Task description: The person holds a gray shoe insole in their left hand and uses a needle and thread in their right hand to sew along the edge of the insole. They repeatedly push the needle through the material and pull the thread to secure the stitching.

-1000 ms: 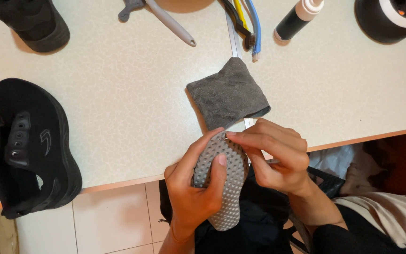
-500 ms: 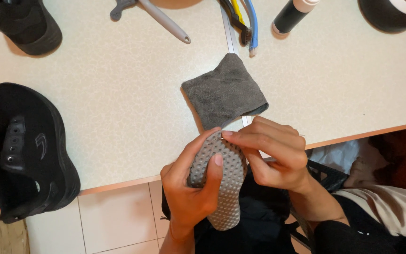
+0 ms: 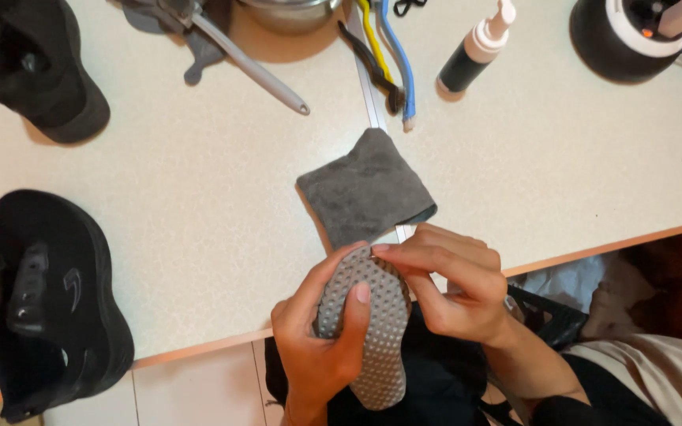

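Insole (image 3: 372, 331), grey with a dotted, studded underside, held at lower centre of the frame, just below the near edge of the table (image 3: 199, 197) and over a dark lap. Left hand (image 3: 321, 339) wraps around the insole from the left, fingers closed on its upper part, with the thumb (image 3: 354, 315) pressed flat against the dotted face. Right hand (image 3: 451, 292) comes in from the right, its fingers bunched and their tips touching the rounded top end of the insole; both hands are thus clamped on the same piece and meet at its upper edge.

Grey cloth (image 3: 366, 189), folded to a rough square, lies on the table just above the hands, close to but apart from the insole. Black shoe (image 3: 45, 304) lies at the left edge of the frame, opening upward, well apart from the hands; a second black shoe (image 3: 37, 67) sits in the upper left corner. Along the top of the frame, from left to right: a long grey metal tool (image 3: 250, 67), a metal bowl (image 3: 290, 12) partly cut off, brushes with yellow and blue handles (image 3: 392, 55), a small dark bottle with a white pump top (image 3: 475, 55), and a round black container with a white rim (image 3: 625, 39) in the upper right corner.
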